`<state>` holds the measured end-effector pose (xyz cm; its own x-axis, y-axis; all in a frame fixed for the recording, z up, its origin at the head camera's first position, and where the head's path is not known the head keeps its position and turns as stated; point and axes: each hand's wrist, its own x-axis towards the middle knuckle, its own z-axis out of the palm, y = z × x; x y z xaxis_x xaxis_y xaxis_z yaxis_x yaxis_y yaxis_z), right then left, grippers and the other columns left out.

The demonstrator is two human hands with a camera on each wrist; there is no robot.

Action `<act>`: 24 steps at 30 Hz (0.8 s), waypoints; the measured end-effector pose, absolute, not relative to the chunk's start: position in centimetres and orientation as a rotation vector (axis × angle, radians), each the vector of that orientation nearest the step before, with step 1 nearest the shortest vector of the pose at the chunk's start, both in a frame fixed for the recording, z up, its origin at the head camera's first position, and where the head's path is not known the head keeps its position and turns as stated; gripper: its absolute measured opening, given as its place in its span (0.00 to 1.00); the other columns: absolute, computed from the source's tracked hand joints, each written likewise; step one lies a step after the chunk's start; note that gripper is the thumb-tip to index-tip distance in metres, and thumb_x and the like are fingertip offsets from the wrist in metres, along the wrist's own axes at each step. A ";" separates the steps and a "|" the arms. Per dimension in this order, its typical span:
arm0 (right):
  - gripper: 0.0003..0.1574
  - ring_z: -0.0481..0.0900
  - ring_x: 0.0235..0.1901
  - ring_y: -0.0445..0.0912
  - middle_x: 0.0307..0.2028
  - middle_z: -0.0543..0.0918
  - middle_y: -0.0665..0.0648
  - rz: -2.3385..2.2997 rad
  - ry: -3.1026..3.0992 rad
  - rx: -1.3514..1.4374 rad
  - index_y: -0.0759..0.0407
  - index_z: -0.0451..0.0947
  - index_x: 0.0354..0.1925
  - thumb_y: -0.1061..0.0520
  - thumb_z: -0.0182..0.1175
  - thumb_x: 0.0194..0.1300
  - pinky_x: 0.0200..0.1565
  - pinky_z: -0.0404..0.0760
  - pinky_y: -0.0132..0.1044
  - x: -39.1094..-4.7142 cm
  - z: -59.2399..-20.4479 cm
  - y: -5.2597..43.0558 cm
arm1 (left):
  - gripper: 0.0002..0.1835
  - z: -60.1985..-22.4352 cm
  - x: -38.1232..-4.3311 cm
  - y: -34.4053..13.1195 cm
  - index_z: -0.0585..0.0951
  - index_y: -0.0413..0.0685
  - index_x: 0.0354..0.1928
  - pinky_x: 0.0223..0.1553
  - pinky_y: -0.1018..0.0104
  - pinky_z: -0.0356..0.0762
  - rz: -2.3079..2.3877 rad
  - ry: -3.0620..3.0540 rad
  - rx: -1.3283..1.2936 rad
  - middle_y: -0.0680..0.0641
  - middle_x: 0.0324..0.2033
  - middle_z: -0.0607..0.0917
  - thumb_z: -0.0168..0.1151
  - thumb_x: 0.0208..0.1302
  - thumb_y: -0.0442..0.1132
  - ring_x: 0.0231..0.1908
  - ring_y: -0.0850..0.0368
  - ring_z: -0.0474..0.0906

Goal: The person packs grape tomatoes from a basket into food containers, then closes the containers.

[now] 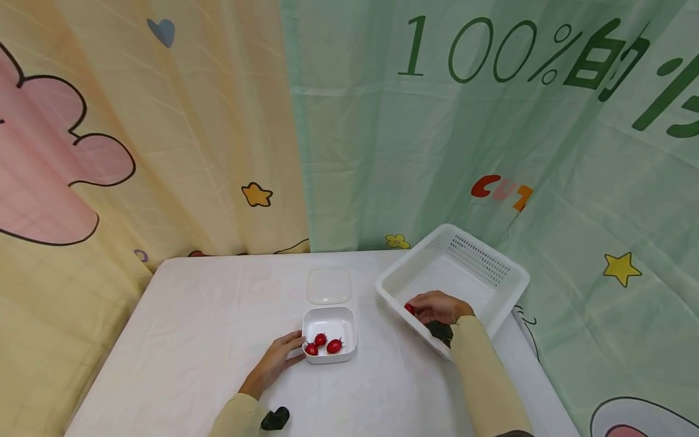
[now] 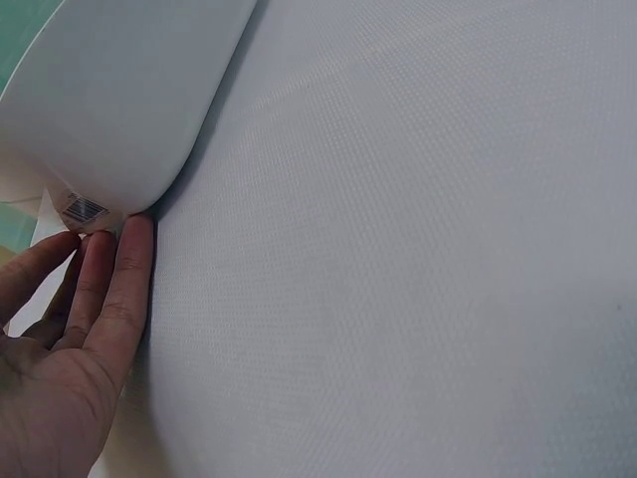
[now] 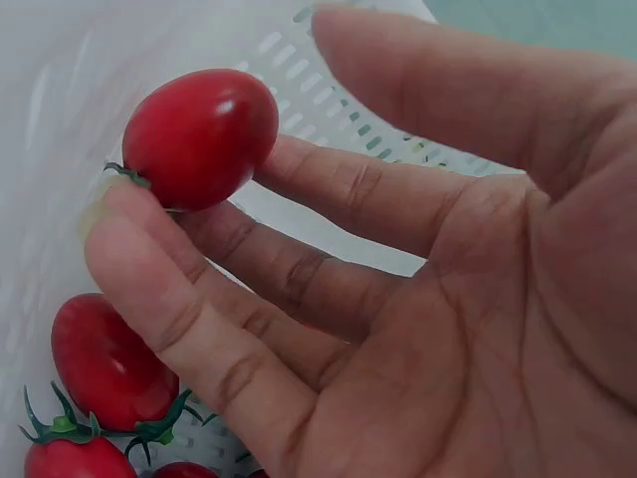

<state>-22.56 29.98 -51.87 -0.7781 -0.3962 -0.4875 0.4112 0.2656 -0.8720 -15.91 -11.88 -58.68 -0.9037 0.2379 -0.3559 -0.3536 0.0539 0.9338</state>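
Observation:
A white square container [image 1: 329,358] holds three red cherry tomatoes [image 1: 334,346]. My left hand [image 1: 275,361] rests against the container's left side, its fingers fairly straight; the fingertips [image 2: 134,234] touch the wall by a barcode label [image 2: 83,209] in the left wrist view. Over the near left part of a white perforated basket [image 1: 393,285], my right hand [image 1: 439,308] holds one cherry tomato [image 3: 201,139] with its bent fingers. The thumb stands apart from that tomato in the right wrist view. Below it, more cherry tomatoes [image 3: 114,360] with green stems lie in the basket.
A translucent lid [image 1: 329,286] lies on the white-covered table [image 1: 218,315] just behind the container. The basket sits at the table's right side. Printed curtains [image 1: 360,152] hang behind the table.

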 end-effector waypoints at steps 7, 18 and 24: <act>0.21 0.80 0.32 0.44 0.36 0.82 0.56 -1.558 1.908 0.005 0.74 0.73 0.54 0.59 0.56 0.69 0.38 0.83 0.35 -22.3 -51.4 29.8 | 0.31 -58.4 -15.7 -11.9 0.62 0.26 0.66 0.57 0.49 0.74 1.901 1.927 -0.115 0.29 0.64 0.66 0.52 0.72 0.45 0.61 0.37 0.67; 0.21 0.80 0.30 0.46 0.34 0.84 0.57 -1.490 2.044 0.094 0.68 0.78 0.50 0.54 0.63 0.64 0.36 0.83 0.36 -22.2 -50.6 29.0 | 0.32 -58.5 -15.8 -12.1 0.62 0.26 0.66 0.57 0.50 0.75 1.909 1.919 -0.097 0.29 0.64 0.67 0.53 0.72 0.45 0.59 0.40 0.70; 0.24 0.81 0.32 0.47 0.37 0.85 0.57 -1.476 2.098 0.118 0.67 0.80 0.51 0.51 0.65 0.63 0.41 0.84 0.40 -22.2 -50.1 28.7 | 0.33 -58.6 -15.9 -12.1 0.61 0.26 0.66 0.57 0.50 0.74 1.906 1.914 -0.066 0.29 0.64 0.66 0.53 0.72 0.46 0.60 0.40 0.69</act>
